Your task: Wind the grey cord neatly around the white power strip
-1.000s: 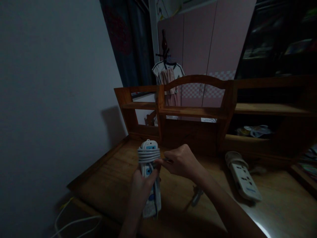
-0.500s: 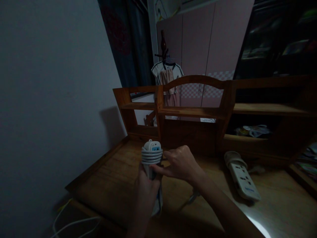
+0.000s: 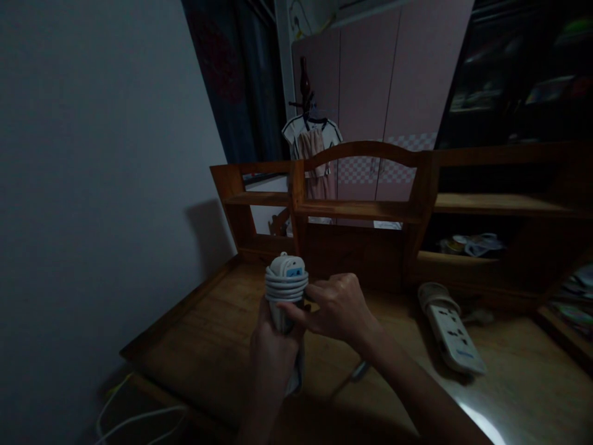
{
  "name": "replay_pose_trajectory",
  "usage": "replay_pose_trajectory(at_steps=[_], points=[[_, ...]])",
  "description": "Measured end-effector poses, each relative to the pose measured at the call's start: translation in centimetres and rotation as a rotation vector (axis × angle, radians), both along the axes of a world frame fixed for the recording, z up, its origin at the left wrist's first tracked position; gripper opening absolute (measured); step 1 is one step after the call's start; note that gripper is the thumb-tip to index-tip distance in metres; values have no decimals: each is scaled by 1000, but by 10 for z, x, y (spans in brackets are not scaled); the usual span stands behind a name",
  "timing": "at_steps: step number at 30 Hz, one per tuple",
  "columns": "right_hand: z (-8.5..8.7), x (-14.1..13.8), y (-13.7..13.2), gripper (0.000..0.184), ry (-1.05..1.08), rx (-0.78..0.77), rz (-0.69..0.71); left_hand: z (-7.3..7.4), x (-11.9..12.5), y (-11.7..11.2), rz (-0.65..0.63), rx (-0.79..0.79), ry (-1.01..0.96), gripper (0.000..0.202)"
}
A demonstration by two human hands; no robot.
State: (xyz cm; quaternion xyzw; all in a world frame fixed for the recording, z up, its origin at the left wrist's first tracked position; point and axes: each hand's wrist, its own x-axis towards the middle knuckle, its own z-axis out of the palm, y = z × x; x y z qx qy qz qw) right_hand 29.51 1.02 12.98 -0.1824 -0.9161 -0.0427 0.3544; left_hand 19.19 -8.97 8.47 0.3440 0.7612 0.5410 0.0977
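A white power strip [image 3: 278, 318] is held up over the wooden desk, its upper end towards the back. Several turns of its grey-white cord [image 3: 286, 287] are wrapped round it just below that end, which bears a blue label. My left hand [image 3: 274, 351] is closed round the strip's middle, below the wraps. At the wraps' right edge my right hand [image 3: 340, 309] is closed on the cord, its thumb lying across the strip; its fingertips are partly hidden. Beneath the right wrist, a blurred grey piece [image 3: 360, 371], perhaps the cord's hanging end, shows above the desk.
A second power strip [image 3: 456, 340] with wound cord lies on the desk [image 3: 199, 334] at the right. Wooden shelves [image 3: 361, 210] stand along the back edge, and a wall [image 3: 115, 185] borders the left. White cables [image 3: 139, 417] hang by the front left corner.
The held strip has risen slightly and tilted a little to the right. My right hand stays at the wraps, and the grey piece below it has shifted slightly.
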Motion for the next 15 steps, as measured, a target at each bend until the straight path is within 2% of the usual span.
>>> replay_pose_trajectory(at_steps=[4,10,12,15], points=[[9,7,6,55,-124,-82,34,-7,-7,3,15,-37,-21,53],[14,20,7,15,-325,-204,43,-22,-24,13,31,3,-48,52],[13,22,6,11,-357,-229,47,-24,-27,16,94,-55,14,51],[10,22,4,15,-380,-253,42,-24,-33,20,227,-201,219,49]])
